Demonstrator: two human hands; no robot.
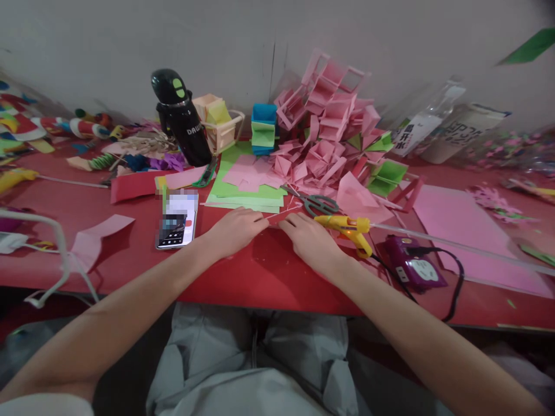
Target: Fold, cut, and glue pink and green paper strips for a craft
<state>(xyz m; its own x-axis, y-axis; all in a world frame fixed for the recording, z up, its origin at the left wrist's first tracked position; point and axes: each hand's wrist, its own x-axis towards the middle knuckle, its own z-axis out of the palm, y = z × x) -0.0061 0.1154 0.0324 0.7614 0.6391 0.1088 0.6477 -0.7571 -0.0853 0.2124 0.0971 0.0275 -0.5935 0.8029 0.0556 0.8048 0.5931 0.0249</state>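
Note:
My left hand (241, 230) and my right hand (311, 241) are close together at the table's middle, fingers bent and pressed down. A thin pink paper strip (274, 221) spans the small gap between their fingertips; its ends are hidden under the fingers. Just beyond the right hand lie dark-handled scissors (321, 204). Beside that hand rests a yellow hot glue gun (347, 226) with a clear glue stick in its back. Green paper sheets (247, 201) with pink cut pieces lie beyond my left hand. A phone (177, 219) with a lit screen is to its left.
Folded pink paper pieces (332, 115) are heaped against the wall. A black bottle (184, 124) and a blue-green paper box (263, 130) stand at the back. On the right are a purple power socket (414, 268) with a black cord and a large pink sheet (468, 237).

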